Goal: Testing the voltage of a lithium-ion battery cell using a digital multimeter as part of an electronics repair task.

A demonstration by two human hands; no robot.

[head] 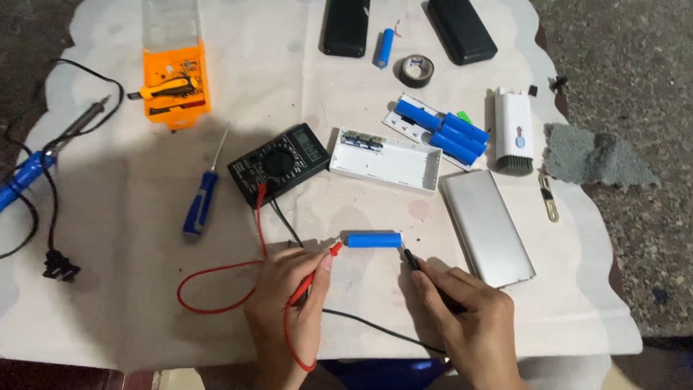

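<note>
A blue cylindrical battery cell (373, 240) lies on the white cloth near the front. My left hand (287, 300) grips a red test probe (321, 266) whose tip touches the cell's left end. My right hand (465, 314) grips a black test probe (419, 264) whose tip touches the cell's right end. Red and black leads run back to a black multimeter (280, 163) behind the cell.
An open white battery case (386, 160), a tray of blue cells (440, 130) and a silver cover (487, 225) lie to the right. A blue screwdriver (200, 204), an orange bit box (175, 85), a soldering iron (36, 162), a tape roll (416, 71) and two black boxes (462, 30) surround them.
</note>
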